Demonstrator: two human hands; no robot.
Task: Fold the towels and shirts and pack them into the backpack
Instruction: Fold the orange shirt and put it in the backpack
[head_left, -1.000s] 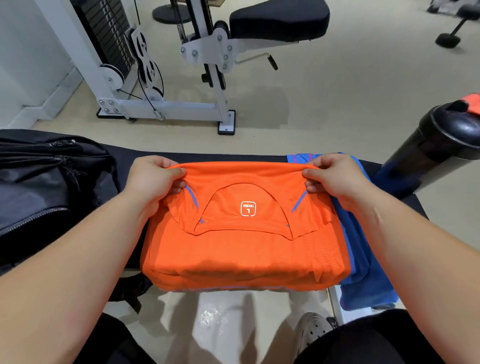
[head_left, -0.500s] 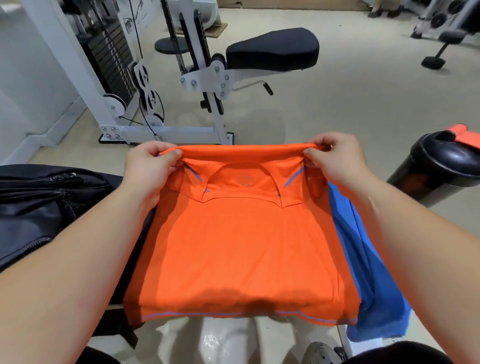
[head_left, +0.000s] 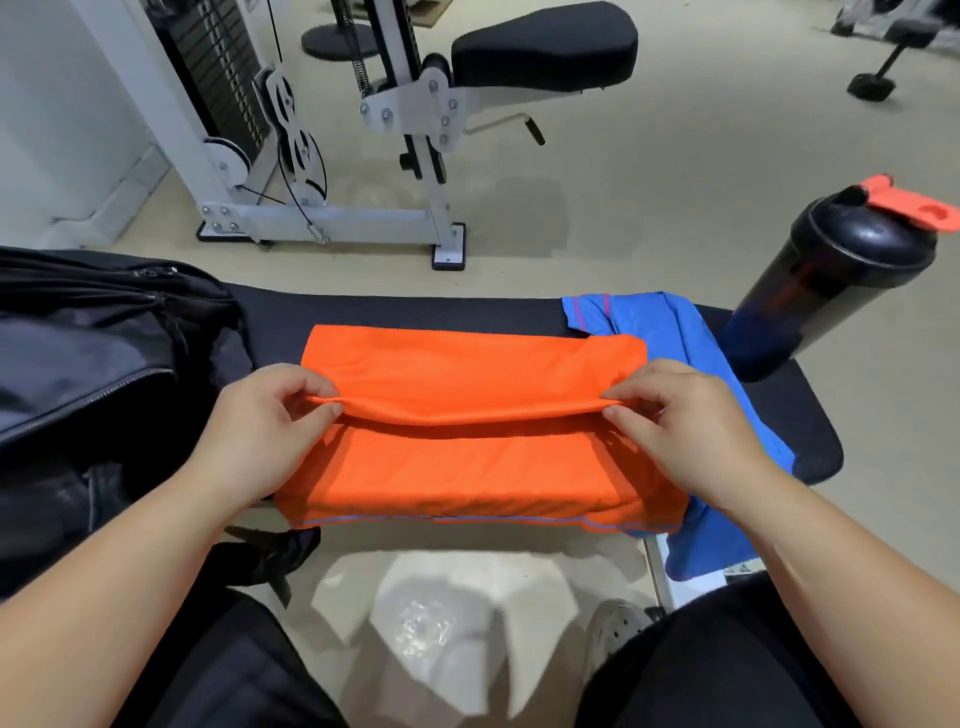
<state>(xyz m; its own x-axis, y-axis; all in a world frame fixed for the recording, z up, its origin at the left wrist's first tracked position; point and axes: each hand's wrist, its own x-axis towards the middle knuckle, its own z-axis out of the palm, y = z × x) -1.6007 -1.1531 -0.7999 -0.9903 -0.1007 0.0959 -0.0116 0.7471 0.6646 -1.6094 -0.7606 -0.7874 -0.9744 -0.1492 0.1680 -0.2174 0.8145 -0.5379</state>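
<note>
The orange shirt (head_left: 467, 415) is lying half-folded on the black bench (head_left: 779, 431), overlapping a blue towel (head_left: 675, 338) at its right, with the backpack (head_left: 93, 364) sitting just beside it on the left. The left hand (head_left: 260, 421) and right hand (head_left: 685, 421) are each pinching one end of the raised fold between thumb and curled fingers. Being light, soft and probably a little slippery, the cloth is likely sagging between the grips, so taking it at the corners looks wisest.

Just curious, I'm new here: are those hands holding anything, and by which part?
Both hold the folded orange fabric shirt: the left hand pinches the left end of its raised fold, the right hand the right end.
</note>
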